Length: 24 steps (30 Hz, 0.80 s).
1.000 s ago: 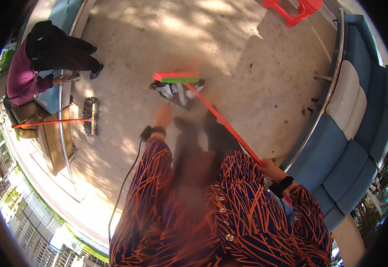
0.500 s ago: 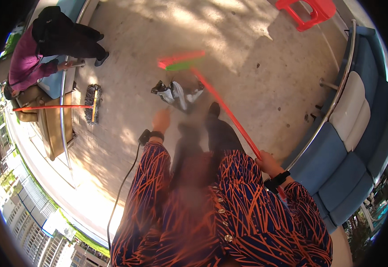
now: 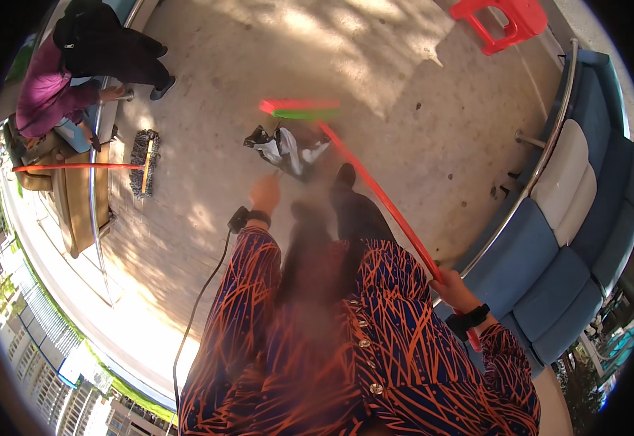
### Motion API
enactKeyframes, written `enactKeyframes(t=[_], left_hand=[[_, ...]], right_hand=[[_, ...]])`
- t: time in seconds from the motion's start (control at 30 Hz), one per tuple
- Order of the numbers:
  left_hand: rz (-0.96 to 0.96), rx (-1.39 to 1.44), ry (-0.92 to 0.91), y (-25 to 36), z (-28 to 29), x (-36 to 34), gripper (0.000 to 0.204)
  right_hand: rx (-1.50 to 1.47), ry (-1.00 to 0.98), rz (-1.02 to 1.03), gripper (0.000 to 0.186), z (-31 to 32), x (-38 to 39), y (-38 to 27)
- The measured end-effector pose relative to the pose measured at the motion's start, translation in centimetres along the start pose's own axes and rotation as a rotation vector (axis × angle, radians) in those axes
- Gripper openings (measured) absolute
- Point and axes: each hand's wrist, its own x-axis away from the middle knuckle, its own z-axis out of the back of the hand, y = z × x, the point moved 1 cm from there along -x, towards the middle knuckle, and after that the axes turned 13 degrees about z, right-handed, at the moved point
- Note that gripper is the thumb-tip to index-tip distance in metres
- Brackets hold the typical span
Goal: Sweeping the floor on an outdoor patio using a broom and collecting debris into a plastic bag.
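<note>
My right hand (image 3: 456, 291) is wrapped around the red handle of a broom (image 3: 375, 185), which slants up and left from beside my waist. Red and green bristles on the broom head (image 3: 299, 110) are smeared by motion just beyond a crumpled black and white plastic bag (image 3: 288, 149) on the floor. Close to the bag's near edge, my left hand (image 3: 264, 195) has its fingers closed. Blur hides what it grips, though a thin pale bit shows at the fingertips. My dark shoe (image 3: 344, 176) stands right of the bag.
A person (image 3: 99, 54) sits at the upper left near a metal rail. A mop (image 3: 142, 166) with a red handle leans over a brown seat (image 3: 77, 207). Blue and white cushioned seats (image 3: 520, 243) line the right. A red stool (image 3: 502, 22) stands at the far right.
The broom head has come slightly nearer the bag, and my right hand has moved down and right with the handle. My left hand stays near the bag. The seated person's arm has shifted.
</note>
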Motion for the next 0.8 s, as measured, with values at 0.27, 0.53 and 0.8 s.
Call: enactKeyframes(t=[0.27, 0.53, 0.8], left_hand=[[-0.009, 0.050, 0.008, -0.2, 0.5, 0.6, 0.020], [-0.048, 0.125, -0.005, -3.4, -0.8, 2.1, 0.046], [0.042, 0.297, 0.016, -5.7, -2.2, 8.6, 0.045]], right_hand=[[0.207, -0.058, 0.128, 0.026, -2.9, -1.2, 3.5], [0.031, -0.130, 0.010, 0.021, -0.9, -1.8, -3.4], [0.688, 0.004, 0.358, 0.035, 3.3, -21.1, -4.3]])
